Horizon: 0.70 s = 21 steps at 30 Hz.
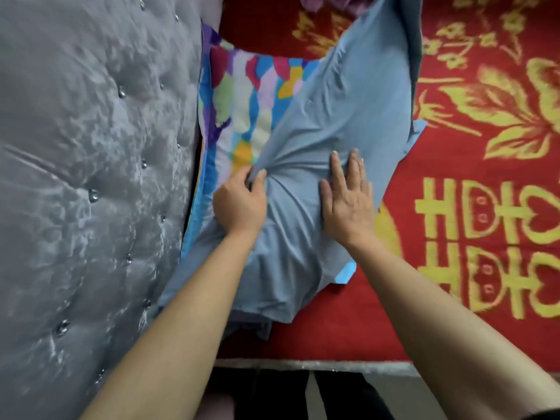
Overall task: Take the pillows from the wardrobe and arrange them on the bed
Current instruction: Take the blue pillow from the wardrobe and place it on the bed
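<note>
A grey-blue pillow [348, 116] lies slantwise on the bed, partly on top of a multicoloured patterned pillow [242, 95] that rests against the headboard. My left hand [241, 201] pinches a fold of the grey-blue pillow's cover at its left edge, and wrinkles radiate from the pinch. My right hand [348, 195] lies flat on the same pillow, fingers spread, pressing down. The lower end of the pillow bulges toward me between my forearms.
A grey tufted headboard [91, 177] with shiny buttons fills the left side. The bed carries a red blanket [485, 177] with yellow flowers and characters. Its near edge [303, 365] runs along the bottom. Purple cloth [321, 1] shows at the top.
</note>
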{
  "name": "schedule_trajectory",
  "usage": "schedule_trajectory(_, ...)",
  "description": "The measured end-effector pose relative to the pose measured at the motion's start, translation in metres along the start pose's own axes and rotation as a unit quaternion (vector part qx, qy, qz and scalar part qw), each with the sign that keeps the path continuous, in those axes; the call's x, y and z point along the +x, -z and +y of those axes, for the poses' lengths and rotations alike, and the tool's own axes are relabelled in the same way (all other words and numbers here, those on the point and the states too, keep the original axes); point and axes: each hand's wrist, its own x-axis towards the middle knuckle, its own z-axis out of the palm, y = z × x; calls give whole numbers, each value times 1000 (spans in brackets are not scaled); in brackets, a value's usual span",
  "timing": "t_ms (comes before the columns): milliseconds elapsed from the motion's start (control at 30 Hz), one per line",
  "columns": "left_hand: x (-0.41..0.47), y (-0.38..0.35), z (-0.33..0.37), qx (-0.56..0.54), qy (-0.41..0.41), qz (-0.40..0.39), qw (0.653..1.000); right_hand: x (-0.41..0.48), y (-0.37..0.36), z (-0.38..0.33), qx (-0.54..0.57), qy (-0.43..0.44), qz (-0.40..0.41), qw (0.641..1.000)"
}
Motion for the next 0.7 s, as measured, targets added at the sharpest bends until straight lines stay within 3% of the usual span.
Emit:
schedule_trajectory(100,26,-12,-26,74,-47,4,996,-23,-30,23,22,-199,-83,976)
schedule_trajectory(167,33,-18,-47,174,-80,-3,982,-37,-46,39,99,-329,-115,932)
schedule_trajectory(233,32,-24,-71,241,-99,-67,963,-43,-58,49,185,-404,-111,889)
schedule_trajectory(333,25,-37,-108,302,-49,-172,936,-46,-73,50,282,-406,-89,865)
schedule_trajectory(400,25,-45,-119,316,-27,-181,931,-45,-79,45,311,-390,-65,864)
schedule_trajectory(567,36,-55,-111,307,-18,-135,942,-40,-81,33,292,-376,-3,880)
schedule_trajectory(700,37,-46,-86,180,-9,-42,983,-26,-59,9,272,-341,89,896)
